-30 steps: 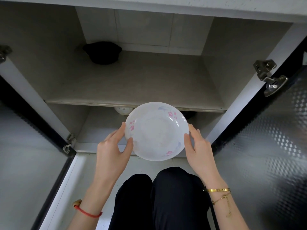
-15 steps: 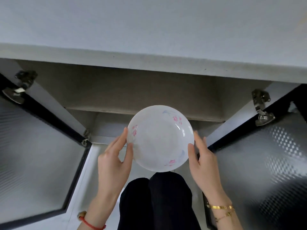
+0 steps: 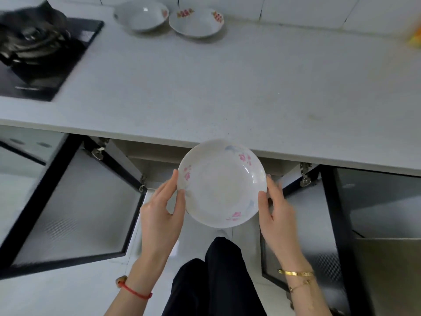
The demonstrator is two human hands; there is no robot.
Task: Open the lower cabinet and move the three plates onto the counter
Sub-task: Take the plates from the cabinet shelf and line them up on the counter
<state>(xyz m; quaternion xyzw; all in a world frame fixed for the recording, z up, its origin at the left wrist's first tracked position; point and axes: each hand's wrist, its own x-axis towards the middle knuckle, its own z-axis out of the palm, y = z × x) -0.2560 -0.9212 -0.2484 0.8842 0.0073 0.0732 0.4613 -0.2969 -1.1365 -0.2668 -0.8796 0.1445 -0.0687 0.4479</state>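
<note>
I hold a white plate with pink flowers (image 3: 222, 183) between both hands, level, just below the front edge of the pale counter (image 3: 205, 92). My left hand (image 3: 160, 213) grips its left rim, thumb on top. My right hand (image 3: 276, 212) grips its right rim the same way. Two more white plates stand side by side at the back of the counter: one (image 3: 142, 15) on the left, one with red flowers (image 3: 196, 21) to its right. The lower cabinet (image 3: 157, 160) is open beneath the counter, its inside mostly hidden.
A black gas hob (image 3: 38, 53) with a dark pot sits at the counter's left. The left cabinet door (image 3: 75, 206) and right cabinet door (image 3: 307, 201) swing out on either side of me. My black-trousered legs (image 3: 216, 281) are below. An orange object (image 3: 415, 35) lies far right.
I have risen from the cabinet with the plate. The view has swung up from the shelves to the counter top, where two plates and the hob now show.
</note>
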